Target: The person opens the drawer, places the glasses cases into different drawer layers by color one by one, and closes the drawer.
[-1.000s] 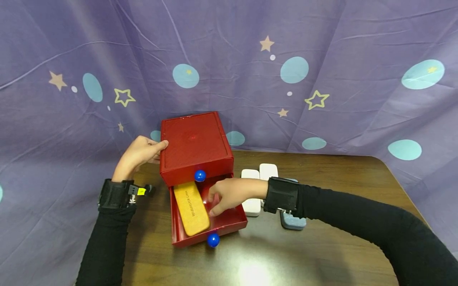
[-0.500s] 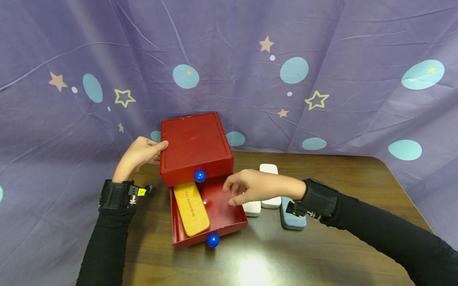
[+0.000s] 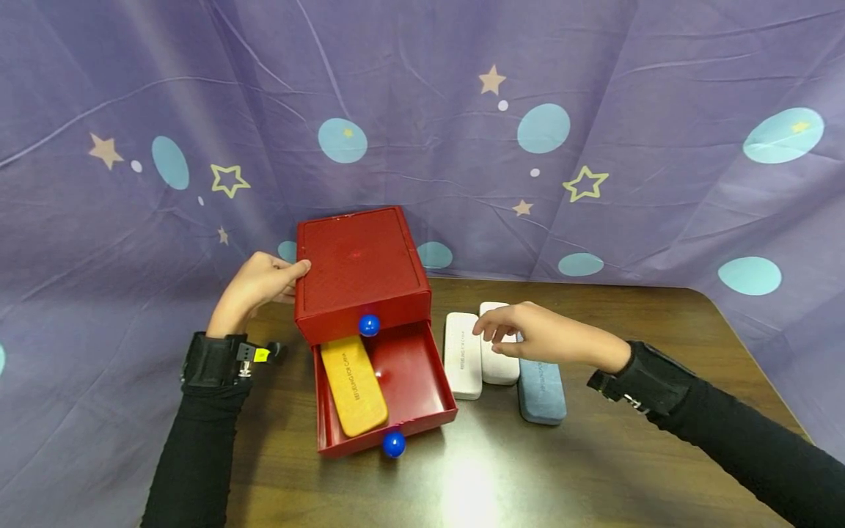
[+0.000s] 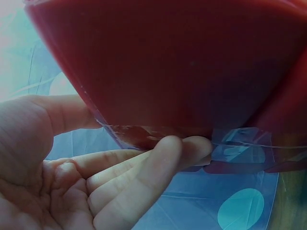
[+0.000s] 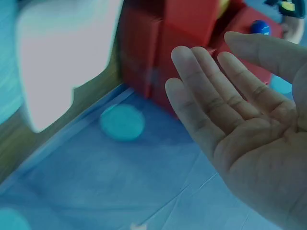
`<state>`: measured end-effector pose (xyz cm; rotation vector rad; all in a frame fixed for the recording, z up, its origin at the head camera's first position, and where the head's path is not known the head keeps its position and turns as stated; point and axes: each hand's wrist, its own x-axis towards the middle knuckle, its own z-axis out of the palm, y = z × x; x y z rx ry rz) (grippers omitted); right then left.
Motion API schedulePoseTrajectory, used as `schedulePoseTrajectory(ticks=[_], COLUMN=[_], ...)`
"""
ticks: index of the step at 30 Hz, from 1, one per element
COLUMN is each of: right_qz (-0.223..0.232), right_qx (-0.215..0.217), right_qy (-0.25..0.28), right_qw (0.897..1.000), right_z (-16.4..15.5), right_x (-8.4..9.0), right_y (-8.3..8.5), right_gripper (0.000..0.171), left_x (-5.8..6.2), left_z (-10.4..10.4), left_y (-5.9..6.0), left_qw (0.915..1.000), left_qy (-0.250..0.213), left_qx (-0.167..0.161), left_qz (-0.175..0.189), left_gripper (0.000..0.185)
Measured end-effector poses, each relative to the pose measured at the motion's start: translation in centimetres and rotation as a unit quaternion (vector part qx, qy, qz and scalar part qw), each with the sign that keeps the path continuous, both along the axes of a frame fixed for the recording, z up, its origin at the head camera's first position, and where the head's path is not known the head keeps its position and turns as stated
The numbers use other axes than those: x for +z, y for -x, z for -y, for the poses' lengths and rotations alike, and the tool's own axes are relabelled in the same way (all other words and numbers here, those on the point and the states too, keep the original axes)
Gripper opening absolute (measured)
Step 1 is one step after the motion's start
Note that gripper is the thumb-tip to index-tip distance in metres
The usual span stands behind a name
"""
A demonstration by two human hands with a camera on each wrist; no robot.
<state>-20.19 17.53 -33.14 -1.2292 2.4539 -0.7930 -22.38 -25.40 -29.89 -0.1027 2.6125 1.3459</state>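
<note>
On the wood table (image 3: 647,455): red drawer box (image 3: 359,264), left edge pinched by left hand (image 3: 260,280). Right hand (image 3: 538,331), fingers loosely parted, above farther white case (image 3: 499,372), partly covering it and blue case (image 3: 543,400). Yellow case (image 3: 354,389) in lower drawer (image 3: 416,392), far end hidden.

The box (image 3: 359,264) stands on the table (image 3: 548,484) before the curtain (image 3: 422,66), its lower drawer (image 3: 412,381) out in front. One case (image 3: 353,385) lies in the drawer's left part. Right of the box lie a left case (image 3: 463,367), middle case (image 3: 498,369) and right case (image 3: 542,396), side by side. The left grip (image 3: 260,280) is on the box's left edge, the right grip (image 3: 541,334) over the middle case.
</note>
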Motion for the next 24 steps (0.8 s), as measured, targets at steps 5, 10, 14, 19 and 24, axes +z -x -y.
schedulePoseTrajectory(ticks=[5,10,14,19,24], right_qz=[-0.045,-0.076,-0.094,-0.115,-0.130], right_qx=[-0.013,-0.026,-0.033,-0.043,-0.021], right_qy=[-0.026,-0.064,-0.091,-0.121,-0.140], right_qw=[0.999,0.995,0.991,0.985,0.981], right_z=[-2.5,-4.5,-5.6,-6.6,-7.2], right_x=[-1.0,-2.4,-3.5,-5.0,-6.5], right_y=[0.6,1.3,1.7,1.9,2.0], right_gripper=[0.029,0.033,0.039,0.043,0.050], left_x=[0.1,-0.1,-0.2,-0.2,0.0], left_z=[-0.1,0.0,0.0,0.1,0.1], left_y=[0.0,0.1,0.1,0.1,0.1], left_qw=[1.0000,1.0000,0.9999,1.0000,0.9999], left_qy=[-0.005,-0.008,-0.008,-0.004,-0.002], left_qx=[0.000,0.001,0.000,0.001,0.001], left_qz=[0.002,0.004,0.008,0.008,0.013], left_gripper=[0.053,0.053,0.054,0.054,0.055])
